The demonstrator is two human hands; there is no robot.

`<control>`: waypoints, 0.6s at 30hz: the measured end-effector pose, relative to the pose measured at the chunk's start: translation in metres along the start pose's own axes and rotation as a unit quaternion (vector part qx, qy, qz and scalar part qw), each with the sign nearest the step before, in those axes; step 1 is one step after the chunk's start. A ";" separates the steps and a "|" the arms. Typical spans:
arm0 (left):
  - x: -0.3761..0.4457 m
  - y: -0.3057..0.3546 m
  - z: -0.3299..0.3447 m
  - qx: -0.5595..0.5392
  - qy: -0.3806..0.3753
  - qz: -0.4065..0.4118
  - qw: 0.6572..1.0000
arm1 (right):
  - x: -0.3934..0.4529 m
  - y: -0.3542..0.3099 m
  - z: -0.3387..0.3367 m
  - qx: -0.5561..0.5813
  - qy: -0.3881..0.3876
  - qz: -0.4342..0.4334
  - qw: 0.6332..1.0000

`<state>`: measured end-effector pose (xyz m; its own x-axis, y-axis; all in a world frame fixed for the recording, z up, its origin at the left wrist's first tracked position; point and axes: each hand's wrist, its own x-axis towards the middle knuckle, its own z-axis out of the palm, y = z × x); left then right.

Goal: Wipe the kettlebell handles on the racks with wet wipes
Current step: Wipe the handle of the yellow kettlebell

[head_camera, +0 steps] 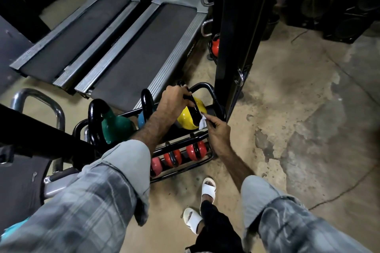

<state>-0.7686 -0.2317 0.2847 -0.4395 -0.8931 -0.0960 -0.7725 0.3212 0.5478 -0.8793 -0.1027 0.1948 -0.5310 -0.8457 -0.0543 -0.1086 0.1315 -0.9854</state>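
You're mid-wipe on this one, by the look of it. Closest in, your right hand (218, 131) has a small white wet wipe (203, 122) pinched in its fingertips, pressed against the near leg of the black handle (193, 109) on the yellow kettlebell (188, 118). Your left hand (174, 101) is curled over the top of that same handle, so it's clamped on and steadying the bell while you rub. That bell sits on the top tier of the low black rack (181, 148), at its right end. I'd say the next move is to drag the wipe up the leg and over the arch, which means shifting your left grip out of the way, since it's covering the part nobody's wiped yet. Then it's on to the neighbours. As for what the rack holds: top tier, left of yellow, a blue kettlebell (141, 120) mostly hidden behind your forearm, then a green kettlebell (116, 126). Bottom tier has three small red ones (195, 151) in a row. Further back, the tall black rack (230, 37) holds an orange kettlebell (215, 46); higher up I can't tell.
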 end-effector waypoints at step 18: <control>0.012 -0.001 -0.017 0.071 -0.008 0.054 0.996 | -0.007 -0.025 -0.003 -0.173 -0.051 -0.155 0.971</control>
<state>-0.7657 -0.2482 0.2970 -0.5303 -0.8459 -0.0562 -0.7762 0.4578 0.4335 -0.8754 -0.0982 0.2205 -0.3436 -0.9167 0.2040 -0.5349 0.0125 -0.8448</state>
